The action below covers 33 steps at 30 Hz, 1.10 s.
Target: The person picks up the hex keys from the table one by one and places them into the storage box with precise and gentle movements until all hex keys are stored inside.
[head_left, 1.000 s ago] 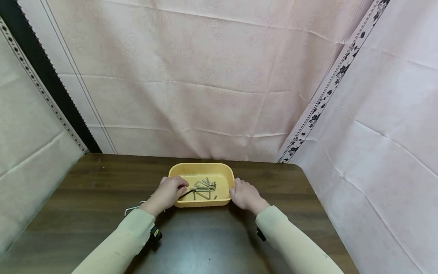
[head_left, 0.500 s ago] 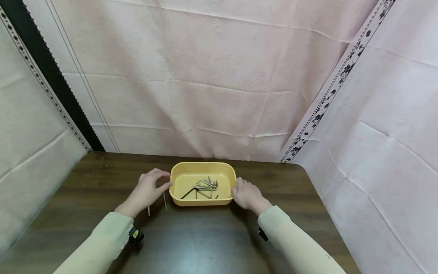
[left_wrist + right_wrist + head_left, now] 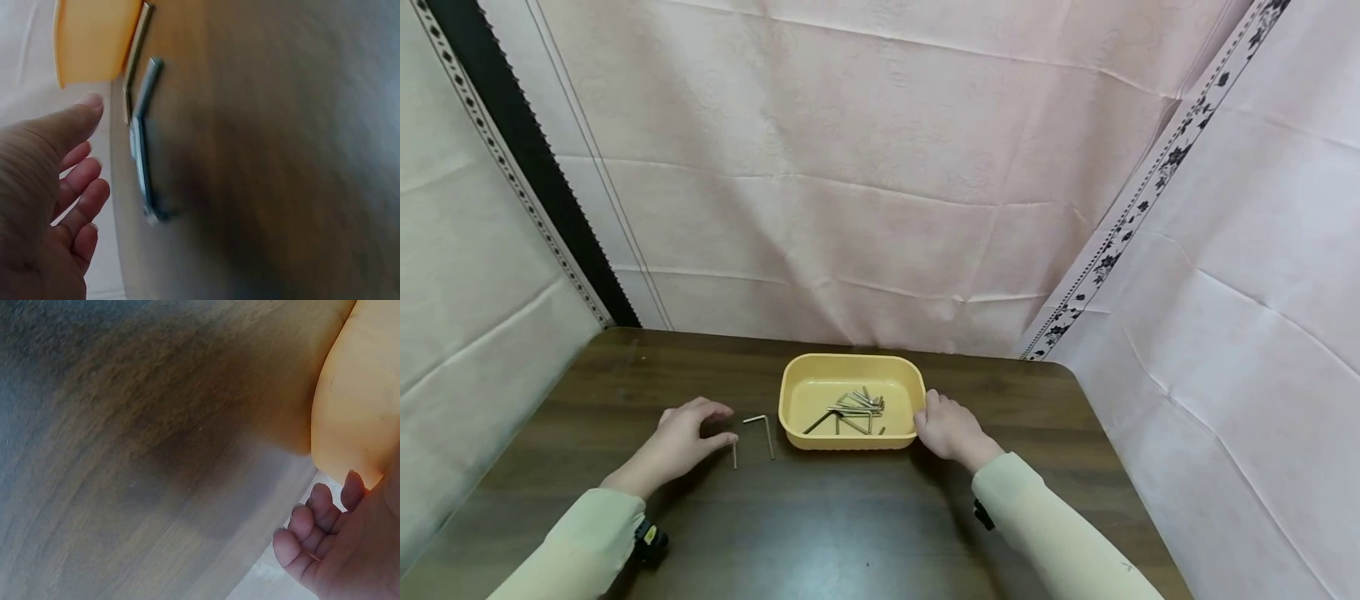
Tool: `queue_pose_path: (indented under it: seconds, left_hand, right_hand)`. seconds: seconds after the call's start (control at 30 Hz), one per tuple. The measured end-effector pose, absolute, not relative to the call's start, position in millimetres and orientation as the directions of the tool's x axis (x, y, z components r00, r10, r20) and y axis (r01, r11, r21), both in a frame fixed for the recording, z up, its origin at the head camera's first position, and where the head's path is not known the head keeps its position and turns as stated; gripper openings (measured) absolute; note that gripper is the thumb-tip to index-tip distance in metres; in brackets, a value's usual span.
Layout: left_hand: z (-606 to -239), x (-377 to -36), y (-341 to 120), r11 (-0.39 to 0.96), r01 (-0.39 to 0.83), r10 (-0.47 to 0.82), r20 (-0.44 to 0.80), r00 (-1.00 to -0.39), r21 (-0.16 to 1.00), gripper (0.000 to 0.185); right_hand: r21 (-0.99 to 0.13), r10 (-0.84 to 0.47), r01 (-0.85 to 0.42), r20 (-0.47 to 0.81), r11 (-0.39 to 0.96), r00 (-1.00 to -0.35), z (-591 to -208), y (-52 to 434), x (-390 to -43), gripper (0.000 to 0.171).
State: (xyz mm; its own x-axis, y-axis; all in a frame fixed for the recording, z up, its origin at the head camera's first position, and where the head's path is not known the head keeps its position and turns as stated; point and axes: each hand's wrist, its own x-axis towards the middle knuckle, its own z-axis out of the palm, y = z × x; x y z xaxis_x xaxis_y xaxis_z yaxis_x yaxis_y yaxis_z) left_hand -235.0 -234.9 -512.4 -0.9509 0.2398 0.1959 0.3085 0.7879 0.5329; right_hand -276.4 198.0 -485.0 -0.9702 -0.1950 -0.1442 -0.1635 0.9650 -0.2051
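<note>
A yellow plastic tray (image 3: 852, 444) on the table holds several silvery Allen keys (image 3: 859, 408) and a black one (image 3: 817, 423). My right hand (image 3: 952, 429) grips the tray's right end; its thumb is hidden in the right wrist view. Left of the tray, my left hand (image 3: 676, 443) hovers low with fingers loosely bent and nothing between them. Close to its fingertips lie L-shaped Allen keys on the wood: one with a brassy tint (image 3: 134, 65) near the tray, and a silver one (image 3: 143, 156) partly behind my thumb in the head view.
The dark wooden table (image 3: 865, 525) has rounded back corners. Pale cloth (image 3: 880, 208) hangs behind it and on both sides.
My left hand has moved from inside the tray's left edge leftward, over the Allen keys on the table, which now show more. My right hand stays at the tray, which has not visibly moved.
</note>
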Motion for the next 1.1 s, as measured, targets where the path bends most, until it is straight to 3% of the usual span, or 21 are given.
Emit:
queue_pose_path:
  seconds: [0.63,1.1]
  left_hand:
    - [-523,-233,-247,0.800,0.311,0.267,0.159,-0.950,0.514,0.021]
    - [-519,-228,-260,0.811,0.222,0.245,0.029,-0.969,0.541,0.012]
  right_hand:
    - [-0.220,-0.187,-0.155,-0.136,0.963,-0.973,-490,200,-278,0.032]
    - [-0.235,-0.190,-0.154,-0.136,0.960,-0.972,-486,199,-276,0.031]
